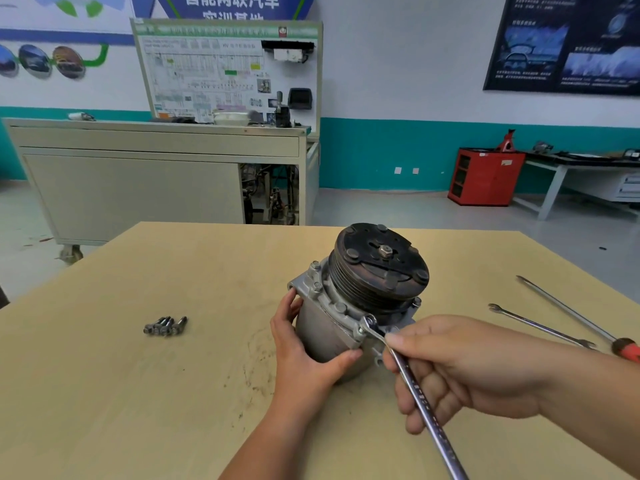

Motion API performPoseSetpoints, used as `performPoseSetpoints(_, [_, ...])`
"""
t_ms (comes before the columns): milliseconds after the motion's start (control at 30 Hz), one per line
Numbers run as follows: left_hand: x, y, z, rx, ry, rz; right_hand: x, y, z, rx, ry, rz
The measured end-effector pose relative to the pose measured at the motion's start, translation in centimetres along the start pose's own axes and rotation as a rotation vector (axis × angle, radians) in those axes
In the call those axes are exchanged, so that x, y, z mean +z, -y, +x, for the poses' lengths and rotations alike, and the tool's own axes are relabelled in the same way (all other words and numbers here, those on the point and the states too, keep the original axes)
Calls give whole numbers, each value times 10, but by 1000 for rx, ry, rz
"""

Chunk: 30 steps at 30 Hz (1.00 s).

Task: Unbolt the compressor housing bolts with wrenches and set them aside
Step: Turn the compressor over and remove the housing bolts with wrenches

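Observation:
A grey metal compressor (329,327) with a black pulley (381,265) facing up stands tilted on the wooden table (138,393). My left hand (304,355) grips the compressor's body from the left, thumb across its near side. My right hand (457,368) holds a long steel wrench (415,400) whose ring end sits on a housing bolt (367,322) at the flange's near edge. Other bolt heads show along the flange. Several removed bolts (166,326) lie together on the table to the left.
A second wrench (540,326) and a long screwdriver with a red handle (575,315) lie on the table to the right. Beyond the table stand a grey cabinet on castors (138,181), a red tool cabinet (485,176) and a workbench (585,168).

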<state>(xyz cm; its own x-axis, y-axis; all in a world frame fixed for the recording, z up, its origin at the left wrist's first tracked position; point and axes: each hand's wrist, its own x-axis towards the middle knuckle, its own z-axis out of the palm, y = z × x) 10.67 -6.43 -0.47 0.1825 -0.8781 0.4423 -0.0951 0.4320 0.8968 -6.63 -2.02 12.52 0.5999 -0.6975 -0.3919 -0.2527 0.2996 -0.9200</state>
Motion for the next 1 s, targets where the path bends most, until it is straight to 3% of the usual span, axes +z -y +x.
performPoseSetpoints(133, [0, 0, 0, -6, 5, -2, -3, 13, 0, 84, -7, -150])
performPoseSetpoints(267, [0, -2, 0, -20, 13, -10, -26, 28, -5, -52, -358, -932])
performPoseSetpoints(333, [0, -2, 0, -21, 12, -7, -32, 28, -6, -166, -503, -1109])
performPoseSetpoints(533, [-1, -2, 0, -22, 4, -7, -27, 9, -15, -62, -124, -337])
performPoseSetpoints(633, [-1, -1, 0, -15, 4, -1, -11, 2, -9, -58, -72, -111])
performPoseSetpoints(833, [-1, 1, 0, 8, 0, 5, 9, 6, 2, -19, -84, 6])
performPoseSetpoints(1000, [-1, 2, 1, 11, 9, -13, 4, 1, -4, -17, -154, -69])
